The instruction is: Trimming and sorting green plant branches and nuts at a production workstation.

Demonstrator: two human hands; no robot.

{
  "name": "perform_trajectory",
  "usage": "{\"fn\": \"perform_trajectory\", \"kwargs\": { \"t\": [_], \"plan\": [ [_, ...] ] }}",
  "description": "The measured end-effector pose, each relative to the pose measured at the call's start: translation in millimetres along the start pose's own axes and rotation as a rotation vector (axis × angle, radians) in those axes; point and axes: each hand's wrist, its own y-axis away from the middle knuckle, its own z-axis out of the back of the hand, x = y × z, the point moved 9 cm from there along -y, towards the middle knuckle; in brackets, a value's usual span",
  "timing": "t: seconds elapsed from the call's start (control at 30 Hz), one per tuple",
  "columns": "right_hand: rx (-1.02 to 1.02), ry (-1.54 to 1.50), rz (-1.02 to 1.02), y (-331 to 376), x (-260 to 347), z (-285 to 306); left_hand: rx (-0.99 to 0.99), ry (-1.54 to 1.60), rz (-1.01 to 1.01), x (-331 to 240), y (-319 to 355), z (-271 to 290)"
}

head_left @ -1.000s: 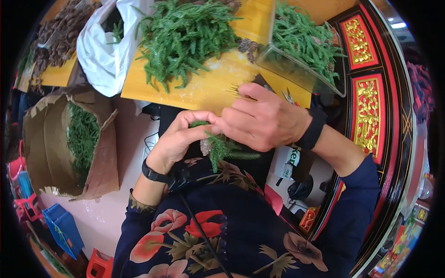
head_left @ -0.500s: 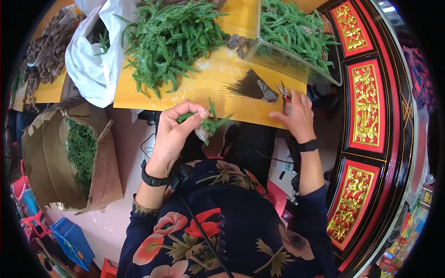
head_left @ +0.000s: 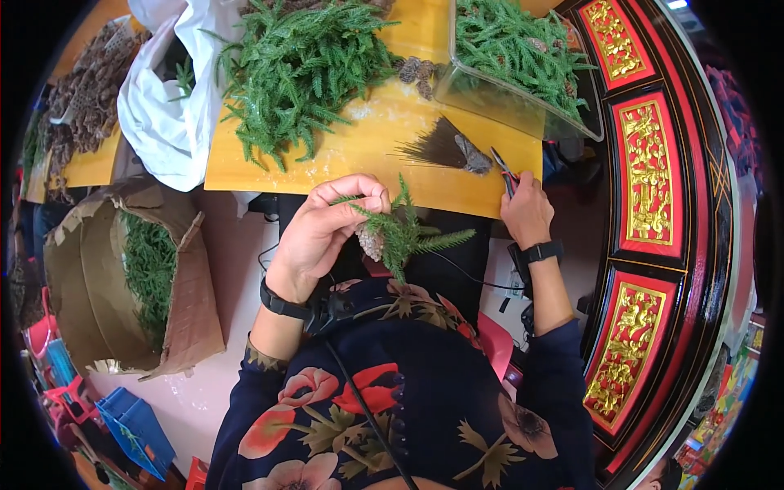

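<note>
Over the table's near edge, my left hand [head_left: 314,229] pinches a green artificial pine sprig [head_left: 402,233] between thumb and fingertips. A whitish-brown pine cone [head_left: 370,243] hangs among its needles, just below the fingertips. At the table's right corner, my right hand [head_left: 527,214] is closed round a pair of pliers [head_left: 504,166]; their jaws point up and away, and the fingers mostly hide the handles. Close to the pliers' left lies a fanned bundle of thin dark wires [head_left: 441,145], wrapped in grey at one end.
On the yellow table [head_left: 335,167] lie a big heap of green sprigs [head_left: 306,77] and a few small pine cones [head_left: 418,73]. A clear plastic bin [head_left: 490,106] of sprigs stands far right, near a carved red-and-gold panel [head_left: 649,175]. A cardboard box [head_left: 192,302] sits at left, below a white bag [head_left: 159,122].
My right hand, loosely spread by the pliers before, now grips them. My left hand has shifted right and turned the sprig, so more of its branches spread to the right.
</note>
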Motion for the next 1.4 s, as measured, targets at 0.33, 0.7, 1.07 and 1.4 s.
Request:
{"fn": "perform_trajectory", "kwargs": {
  "t": [0.33, 0.7, 1.07, 1.4],
  "plan": [
    [0.223, -0.899, 0.445, 46.8, 109.4, 90.9, 0.217, 0.107, 0.038, 11.9, 0.4, -6.5],
    [0.256, -0.678, 0.842, 59.9, 152.0, 114.4, 0.073, 0.063, 0.025, 8.1, 7.8, -4.0],
    [0.452, -0.445, 0.569, 63.2, 153.2, 94.3, -0.295, -0.957, -0.326, -28.7, 15.8, -6.0],
    [0.151, -0.608, 0.938, 46.9, 159.6, 113.7, -0.054, -0.014, -0.039, -0.4, 10.9, 14.1]
  ]
}}
